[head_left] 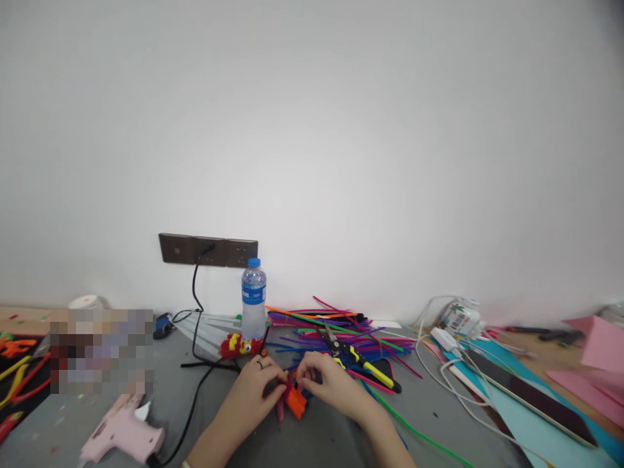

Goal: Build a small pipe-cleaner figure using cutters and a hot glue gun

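Note:
Just in front of me, a small craft piece of orange and dark pink fuzzy pipe cleaner (295, 403) is pinched between the thumb and fingers of my left hand (260, 390), which wears a ring. My right hand (325, 382) is closed in a pinch at the craft piece's upper right side; what lies between its fingertips is too small to make out. Behind my left hand lies a red and yellow pipe-cleaner figure (238, 346). Past my right hand, yellow and black pliers (368, 365) rest on a pile of colourful pipe cleaners (312, 338).
A pink glue gun (127, 430) lies at left, its black cord running to the wall socket (208, 251). A water bottle (253, 305) stands behind my hands. At right are a phone (531, 396), white cables, a white jar (459, 318) and coloured paper (604, 351).

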The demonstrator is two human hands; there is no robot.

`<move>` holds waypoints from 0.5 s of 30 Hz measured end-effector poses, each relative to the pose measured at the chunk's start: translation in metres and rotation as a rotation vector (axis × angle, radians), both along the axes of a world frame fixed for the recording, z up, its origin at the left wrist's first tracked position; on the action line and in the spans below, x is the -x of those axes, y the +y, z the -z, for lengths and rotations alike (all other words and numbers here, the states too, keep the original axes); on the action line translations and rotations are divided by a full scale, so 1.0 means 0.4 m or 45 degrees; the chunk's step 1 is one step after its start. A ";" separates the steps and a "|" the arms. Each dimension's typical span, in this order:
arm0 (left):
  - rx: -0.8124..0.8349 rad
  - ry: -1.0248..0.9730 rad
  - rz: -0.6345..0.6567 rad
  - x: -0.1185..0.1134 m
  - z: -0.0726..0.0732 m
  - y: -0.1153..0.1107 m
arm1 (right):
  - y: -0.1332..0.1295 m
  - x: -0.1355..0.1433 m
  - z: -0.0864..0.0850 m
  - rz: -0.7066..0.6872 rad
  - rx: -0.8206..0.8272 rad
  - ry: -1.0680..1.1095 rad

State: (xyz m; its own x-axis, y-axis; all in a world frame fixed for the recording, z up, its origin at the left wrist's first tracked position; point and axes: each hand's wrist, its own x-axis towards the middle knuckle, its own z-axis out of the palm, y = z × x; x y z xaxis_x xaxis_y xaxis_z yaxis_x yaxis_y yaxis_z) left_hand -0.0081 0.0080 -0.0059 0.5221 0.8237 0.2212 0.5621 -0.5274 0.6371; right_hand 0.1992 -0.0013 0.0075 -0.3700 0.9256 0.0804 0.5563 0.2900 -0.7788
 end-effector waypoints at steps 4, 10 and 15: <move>0.000 0.010 -0.009 0.001 0.009 0.003 | -0.003 0.005 0.001 -0.004 0.007 -0.036; -0.022 -0.016 -0.012 0.001 0.010 0.000 | -0.008 0.010 -0.006 0.008 -0.029 -0.079; -0.023 -0.051 -0.010 0.000 0.011 0.000 | -0.012 0.014 -0.014 0.020 -0.050 -0.145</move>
